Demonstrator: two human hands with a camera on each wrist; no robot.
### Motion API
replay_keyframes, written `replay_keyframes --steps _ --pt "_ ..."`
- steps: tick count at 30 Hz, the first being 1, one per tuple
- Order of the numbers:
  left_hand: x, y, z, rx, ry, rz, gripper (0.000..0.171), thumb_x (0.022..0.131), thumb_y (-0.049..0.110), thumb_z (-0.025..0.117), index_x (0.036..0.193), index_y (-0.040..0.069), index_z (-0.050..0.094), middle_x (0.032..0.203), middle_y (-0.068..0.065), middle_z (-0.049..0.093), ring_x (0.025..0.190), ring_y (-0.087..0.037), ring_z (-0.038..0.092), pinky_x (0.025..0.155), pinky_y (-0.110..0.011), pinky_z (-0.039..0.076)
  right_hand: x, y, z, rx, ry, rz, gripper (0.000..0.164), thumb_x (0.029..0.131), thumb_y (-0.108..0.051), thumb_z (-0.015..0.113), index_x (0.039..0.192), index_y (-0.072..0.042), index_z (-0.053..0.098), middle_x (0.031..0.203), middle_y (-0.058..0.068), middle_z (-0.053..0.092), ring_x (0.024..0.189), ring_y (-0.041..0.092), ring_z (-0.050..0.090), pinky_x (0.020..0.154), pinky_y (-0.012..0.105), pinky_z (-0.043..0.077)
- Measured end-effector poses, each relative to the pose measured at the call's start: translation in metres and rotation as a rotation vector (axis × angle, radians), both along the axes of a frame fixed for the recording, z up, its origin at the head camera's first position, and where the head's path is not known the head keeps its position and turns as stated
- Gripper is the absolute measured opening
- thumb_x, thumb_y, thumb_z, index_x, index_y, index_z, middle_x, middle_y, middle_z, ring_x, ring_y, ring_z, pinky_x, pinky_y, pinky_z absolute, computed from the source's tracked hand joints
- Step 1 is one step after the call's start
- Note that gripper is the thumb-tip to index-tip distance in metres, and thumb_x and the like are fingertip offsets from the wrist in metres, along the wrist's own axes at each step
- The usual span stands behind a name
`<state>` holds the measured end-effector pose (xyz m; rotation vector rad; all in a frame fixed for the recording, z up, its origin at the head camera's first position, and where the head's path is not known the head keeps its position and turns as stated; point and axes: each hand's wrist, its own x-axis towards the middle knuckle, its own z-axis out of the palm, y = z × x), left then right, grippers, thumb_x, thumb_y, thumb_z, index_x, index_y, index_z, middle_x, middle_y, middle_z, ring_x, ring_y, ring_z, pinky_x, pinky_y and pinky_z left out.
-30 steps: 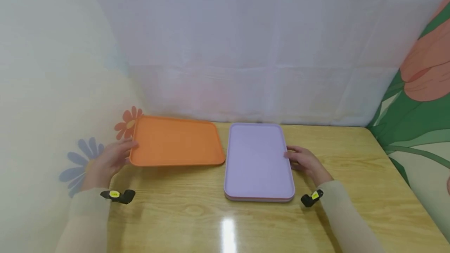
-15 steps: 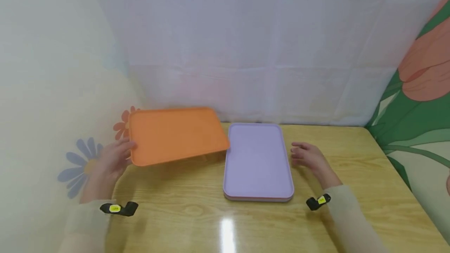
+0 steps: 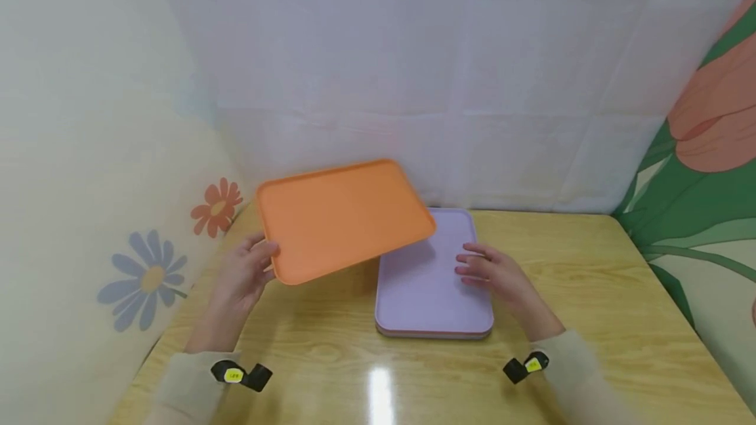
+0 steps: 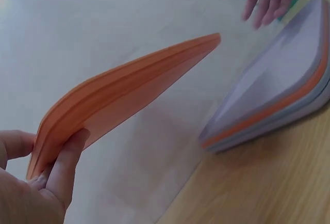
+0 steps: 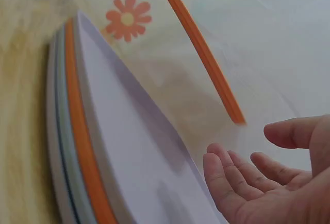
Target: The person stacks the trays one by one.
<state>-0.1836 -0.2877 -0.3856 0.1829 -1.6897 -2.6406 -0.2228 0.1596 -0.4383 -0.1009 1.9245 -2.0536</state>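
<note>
My left hand [image 3: 245,274] pinches an orange tray [image 3: 345,218] by its left short edge, thumb on top and fingers beneath. The tray is tilted and held up off the table; its right end overlaps the stack in the head view. That stack of trays [image 3: 434,287] lies on the table with a lilac one on top. Below the lilac, the left wrist view shows an orange layer [image 4: 289,105] and greyish ones. My right hand [image 3: 499,277] hovers over the stack's right edge, fingers spread and holding nothing, as the right wrist view also shows.
The wood-grain table [image 3: 319,372] runs back to a white cloth [image 3: 413,84] hanging behind it. A wall with painted flowers [image 3: 150,277] stands at the left, and a tulip-patterned panel [image 3: 720,123] at the right.
My left hand has lifted the orange tray and carried it right, partly over the stack. The right hand let go of the stack's edge, drew back, then came in over it.
</note>
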Motion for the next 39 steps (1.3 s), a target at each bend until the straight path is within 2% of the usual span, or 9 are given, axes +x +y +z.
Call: replay_keyframes --steps 5,10,14,18,22,26,33,39 --pt "0.003 0.034 0.002 0.046 -0.014 0.001 0.035 0.099 -0.003 0.057 0.129 0.007 0.042 0.088 0.003 0.07 0.08 -0.009 0.066 0.068 -0.027 0.06 0.009 -0.018 -0.001 -0.137 -0.022 -0.015 0.055 0.104 -0.008 0.05 0.151 0.011 0.03 0.142 0.029 0.053 0.107 0.017 0.07 0.098 0.038 0.055" --pt "0.006 0.06 -0.001 0.082 -0.022 -0.003 0.039 0.098 -0.003 0.058 0.13 0.009 0.04 0.09 0.003 0.07 0.079 -0.008 0.067 0.067 -0.027 0.06 0.017 -0.031 0.003 -0.313 -0.061 -0.062 0.053 0.105 -0.007 0.048 0.151 0.011 0.029 0.127 0.014 0.066 0.107 0.02 0.07 0.101 0.043 0.053" --pt "0.006 0.077 -0.005 0.095 -0.021 -0.007 0.037 0.098 -0.003 0.058 0.128 0.012 0.041 0.091 0.003 0.069 0.078 -0.008 0.066 0.066 -0.027 0.059 0.022 -0.04 0.005 -0.486 -0.124 -0.106 0.04 0.105 -0.006 0.046 0.144 0.004 0.04 0.114 0.007 0.071 0.108 0.024 0.069 0.106 0.05 0.048" --pt "0.005 0.092 -0.01 0.108 -0.004 -0.006 0.036 0.098 -0.006 0.057 0.124 0.013 0.042 0.092 0.003 0.068 0.077 -0.008 0.065 0.064 -0.027 0.058 0.026 -0.047 0.006 -0.601 -0.146 -0.101 0.029 0.106 -0.006 0.044 0.134 -0.004 0.047 0.115 0.008 0.07 0.115 0.027 0.066 0.109 0.051 0.045" --pt "0.004 0.108 -0.014 0.123 0.017 -0.006 0.037 0.097 -0.008 0.056 0.123 0.015 0.042 0.094 0.003 0.067 0.078 -0.008 0.065 0.064 -0.026 0.057 0.028 -0.052 0.007 -0.677 -0.145 -0.084 0.026 0.107 -0.011 0.042 0.132 -0.01 0.048 0.118 0.007 0.07 0.116 0.027 0.065 0.107 0.047 0.047" --pt "0.004 0.121 -0.019 0.124 0.033 -0.021 0.039 0.096 -0.008 0.057 0.124 0.015 0.042 0.099 0.003 0.067 0.081 -0.009 0.066 0.066 -0.026 0.057 0.029 -0.058 0.007 -0.75 -0.144 -0.117 0.02 0.107 -0.012 0.042 0.124 -0.015 0.052 0.111 0.003 0.071 0.108 0.024 0.068 0.102 0.044 0.051" --pt "0.003 0.135 -0.028 0.107 0.085 -0.025 0.038 0.098 -0.008 0.054 0.126 0.015 0.043 0.103 0.003 0.068 0.084 -0.01 0.068 0.068 -0.026 0.059 0.029 -0.067 0.011 -0.818 -0.116 -0.237 0.025 0.107 -0.004 0.041 0.125 -0.017 0.052 0.103 0.0 0.07 0.096 0.016 0.068 0.09 0.039 0.057" --pt "0.004 0.143 -0.034 0.114 0.123 -0.031 0.039 0.098 -0.007 0.054 0.129 0.014 0.041 0.109 0.003 0.068 0.088 -0.011 0.069 0.071 -0.027 0.059 0.029 -0.067 0.014 -0.811 -0.116 -0.307 0.031 0.106 -0.001 0.042 0.13 -0.018 0.05 0.101 0.0 0.071 0.095 0.017 0.07 0.087 0.038 0.058"
